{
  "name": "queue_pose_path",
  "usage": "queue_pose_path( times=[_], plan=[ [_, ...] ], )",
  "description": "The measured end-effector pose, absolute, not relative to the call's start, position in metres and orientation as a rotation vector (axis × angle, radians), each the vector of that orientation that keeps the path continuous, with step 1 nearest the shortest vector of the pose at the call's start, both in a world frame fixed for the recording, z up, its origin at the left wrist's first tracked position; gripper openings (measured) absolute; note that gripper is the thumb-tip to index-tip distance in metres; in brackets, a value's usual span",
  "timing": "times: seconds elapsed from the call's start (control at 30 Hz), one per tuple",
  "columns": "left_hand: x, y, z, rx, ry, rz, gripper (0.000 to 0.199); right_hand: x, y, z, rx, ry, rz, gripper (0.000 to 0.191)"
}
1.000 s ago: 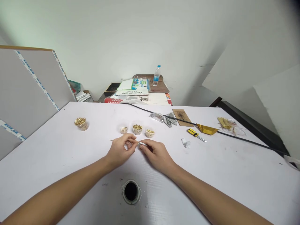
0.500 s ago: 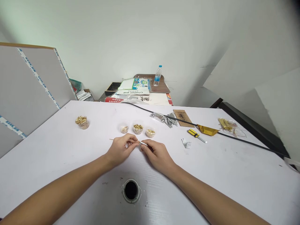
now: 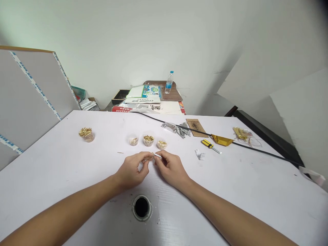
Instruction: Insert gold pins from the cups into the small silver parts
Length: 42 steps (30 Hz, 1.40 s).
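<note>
- Black cord [image 3: 151, 117], one: crosses the table [image 3: 77, 205] at the back and right, over a brown card [image 3: 195, 125].
- Screwdriver [image 3: 210, 146], one; paper scrap [image 3: 200, 154], one: right of the hands.
- Round hole [image 3: 141, 207], one: between the forearms.
- Small cups [image 3: 148, 144], four: three just beyond the hands, one far left, heaped with brass-coloured pins.
- White rod [image 3: 158, 155], one: between thumb and fingers of the right hand [image 3: 172, 168], pinched close.
- Left hand [image 3: 133, 168]: thumb parted from forefinger, fingertips beside the rod; whether it grips anything, cannot tell.
</note>
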State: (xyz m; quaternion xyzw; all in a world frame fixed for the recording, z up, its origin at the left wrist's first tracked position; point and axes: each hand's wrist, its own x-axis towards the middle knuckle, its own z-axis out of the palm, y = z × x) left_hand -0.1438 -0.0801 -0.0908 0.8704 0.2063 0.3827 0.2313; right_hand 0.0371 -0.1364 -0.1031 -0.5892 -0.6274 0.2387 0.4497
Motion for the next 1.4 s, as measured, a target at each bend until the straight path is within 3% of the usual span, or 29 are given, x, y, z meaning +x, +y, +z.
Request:
queue_pose_path(
  times=[0.2,0.53,1.0,1.23,1.4],
  plan=[
    [-0.142,-0.074,-0.086,2.218,0.765,0.962,0.022,0.038,-0.136,-0.102,-1.383,-1.650,0.484,0.021],
    [-0.141,-0.067,-0.083,2.207,0.818,0.893,0.008,0.041,-0.134,-0.102,-1.336,-1.649,0.743,0.025],
    [-0.140,-0.070,-0.081,2.208,0.848,0.829,0.007,0.041,-0.136,-0.103,-1.414,-1.812,0.532,0.021],
    [-0.148,-0.061,-0.080,2.425,0.776,0.888,0.012,0.044,-0.132,-0.100,-1.350,-1.698,0.666,0.027],
    [-0.163,-0.048,-0.076,2.776,0.732,0.610,0.014,0.045,-0.130,-0.103,-1.330,-1.584,0.710,0.032]
  ],
)
